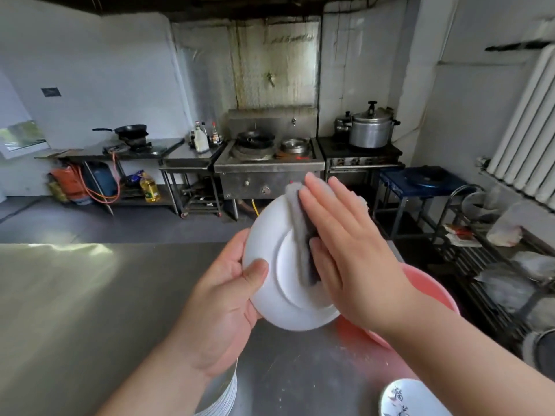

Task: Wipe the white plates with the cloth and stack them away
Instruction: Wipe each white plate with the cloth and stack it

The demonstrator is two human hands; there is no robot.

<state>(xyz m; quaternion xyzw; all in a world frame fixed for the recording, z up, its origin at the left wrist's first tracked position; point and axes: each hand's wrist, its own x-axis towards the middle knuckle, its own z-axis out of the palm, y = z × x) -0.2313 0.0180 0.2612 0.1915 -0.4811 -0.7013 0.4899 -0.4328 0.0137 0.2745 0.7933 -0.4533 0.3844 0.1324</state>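
- White and glossy, the plate [282, 283] is held up in the air over the steel counter [90, 295], tilted with its underside and round foot ring facing the camera.
- Left hand [222, 307] is closed on the plate's left rim: thumb pressed on the underside, fingers wrapped behind out of sight.
- Right hand [345, 250] lies flat and open-fingered, pressing the grey cloth [300, 232] against the underside; it clamps nothing, only pins the cloth to the plate.
- Risk, as I judge it: the plate hangs from one edge only, so a hard push from the wiping palm could lever it out of the thumb's pinch, and it would drop toward the pink basin [432, 292] or the counter.
- Risk: the cloth is pinned, not gripped, and a loose end sticks out beyond the fingertips; a quick stroke could let it slide off.
- Risk: the stack of white plates [223, 397] sits at the counter's near edge right under the left forearm, where a dropped elbow could nudge it.
- Plate surface looks clean and unchipped where visible; whether it is wet, I cannot tell.
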